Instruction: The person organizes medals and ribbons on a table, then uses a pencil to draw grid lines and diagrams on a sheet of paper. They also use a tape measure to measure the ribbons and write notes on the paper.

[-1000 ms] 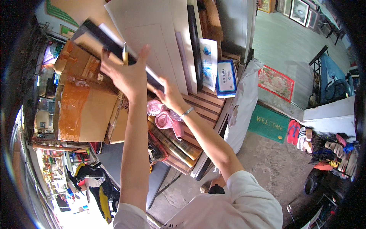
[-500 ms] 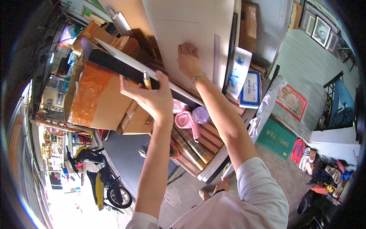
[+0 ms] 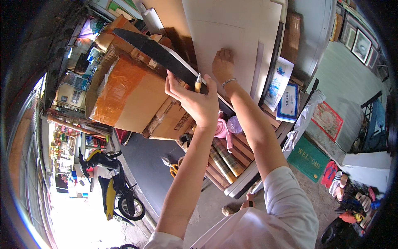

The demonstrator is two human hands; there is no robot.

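One motorbike [image 3: 111, 189], partly washed out by glare. Then one taped cardboard box [image 3: 130, 93], contents hidden. The left hand [image 3: 195, 101] grips one slanting black board [image 3: 159, 52] and one pen [image 3: 198, 84]. The right hand's [image 3: 224, 65] fingers curl before one white panel [image 3: 217, 27]; whether they hold anything, I cannot tell.
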